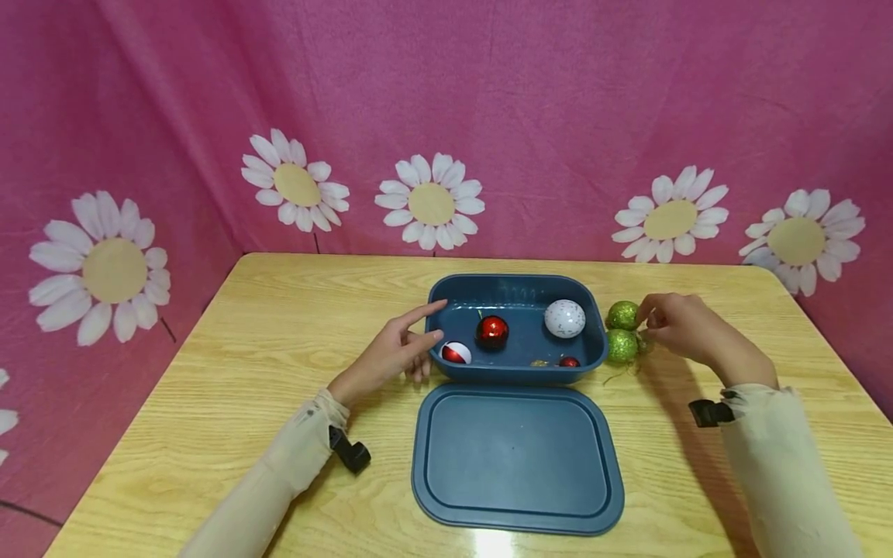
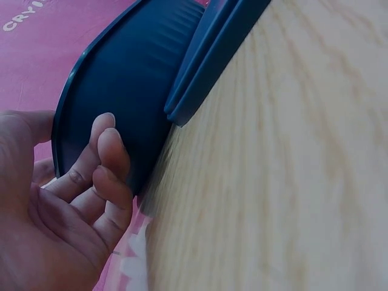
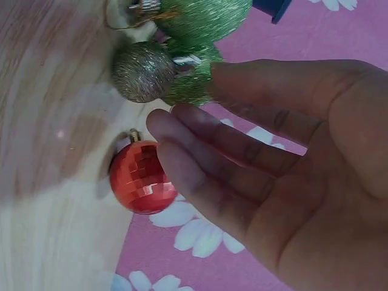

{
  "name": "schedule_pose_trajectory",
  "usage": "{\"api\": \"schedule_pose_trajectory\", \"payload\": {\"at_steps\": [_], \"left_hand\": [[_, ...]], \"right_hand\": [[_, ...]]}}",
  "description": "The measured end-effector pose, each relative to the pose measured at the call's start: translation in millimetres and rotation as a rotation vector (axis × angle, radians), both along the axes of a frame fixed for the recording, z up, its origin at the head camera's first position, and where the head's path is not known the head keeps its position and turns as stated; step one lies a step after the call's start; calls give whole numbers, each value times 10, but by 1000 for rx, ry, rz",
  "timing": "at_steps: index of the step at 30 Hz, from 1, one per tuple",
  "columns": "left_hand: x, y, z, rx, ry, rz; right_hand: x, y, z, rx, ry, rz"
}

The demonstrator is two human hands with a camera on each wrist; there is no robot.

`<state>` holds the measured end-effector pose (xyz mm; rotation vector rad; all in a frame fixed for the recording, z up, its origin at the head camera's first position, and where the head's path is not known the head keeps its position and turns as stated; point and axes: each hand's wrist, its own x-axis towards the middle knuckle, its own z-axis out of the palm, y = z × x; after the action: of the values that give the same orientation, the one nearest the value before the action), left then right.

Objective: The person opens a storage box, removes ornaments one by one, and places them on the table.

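Pale sleeves (image 1: pixel 784 465) nearest. Blue lid (image 1: pixel 516 457) flat on table (image 1: pixel 300 310), near side of blue box (image 1: pixel 509 375). Left hand (image 1: pixel 384 356) released, loosely spread at box's left end. Right hand (image 1: pixel 687 325) at green glitter balls (image 1: pixel 622 346), just beside box's right end; whether grasping, cannot tell.

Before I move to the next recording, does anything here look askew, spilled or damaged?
Nothing stands out: the blue storage box rests upright with loose baubles inside, the lid lies flat in front, and green glitter baubles sit beside the box. No spill or damage shows.
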<state>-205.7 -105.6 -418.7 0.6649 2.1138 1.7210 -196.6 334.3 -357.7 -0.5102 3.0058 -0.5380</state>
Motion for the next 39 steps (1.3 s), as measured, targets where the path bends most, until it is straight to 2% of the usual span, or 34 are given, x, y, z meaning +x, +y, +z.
{"api": "schedule_pose_trajectory", "payload": {"at_steps": [4, 9, 14, 17, 21, 28, 33, 34, 39], "left_hand": [[-2, 2, -1, 5, -6, 0], [-6, -3, -4, 8, -7, -2], [-2, -8, -11, 4, -1, 9], [0, -3, -10, 7, 7, 6], [2, -2, -10, 3, 5, -1], [24, -3, 47, -3, 4, 8], [29, 0, 33, 4, 5, 10], [12, 0, -3, 7, 8, 12], [11, 18, 2, -1, 3, 10]], "right_hand": [[30, -78, 70, -6, 27, 1], [107, -357, 177, -57, 184, 13], [118, -712, 98, -101, 301, 62], [75, -841, -62, -52, 304, 108], [58, -894, -205, 19, 274, 116], [59, -907, -222, 6, 297, 119], [51, -908, -230, 3, 289, 128], [52, -908, -228, -1, 282, 125], [66, -896, -209, -3, 250, 110]]}}
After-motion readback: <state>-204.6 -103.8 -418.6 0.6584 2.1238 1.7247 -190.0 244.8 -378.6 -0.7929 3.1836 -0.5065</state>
